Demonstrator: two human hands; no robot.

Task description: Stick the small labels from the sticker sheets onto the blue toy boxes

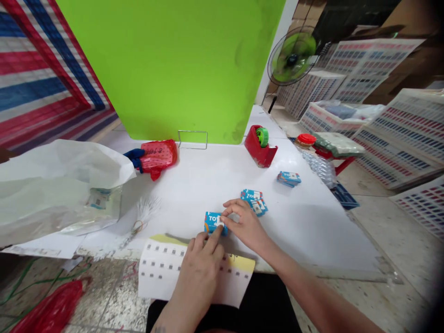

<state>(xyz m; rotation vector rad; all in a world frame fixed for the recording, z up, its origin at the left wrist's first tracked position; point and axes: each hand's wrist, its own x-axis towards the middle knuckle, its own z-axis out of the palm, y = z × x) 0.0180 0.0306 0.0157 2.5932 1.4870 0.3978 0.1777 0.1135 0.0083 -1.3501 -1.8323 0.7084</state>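
A small blue card [210, 220] with white letters lies on the white table in front of me. My left hand [203, 261] rests over a sheet of small printed stickers [166, 259], its index finger stretched out onto the card's lower edge and the other fingers loosely bent. At the card's right side, my right hand [244, 224] has thumb and index finger brought together in a pinch; whatever is between the tips is too small to make out. Just beyond it are several fanned blue cards [257, 206], and farther right sits a stack of similar cards [289, 178].
A red tape dispenser [262, 147] stands toward the back right. Left of it are a wire stand [193, 131], a red package [158, 156], a bundle of thin ties [138, 225] and a large white plastic bag [62, 185]. A green panel [180, 69] rises behind the table.
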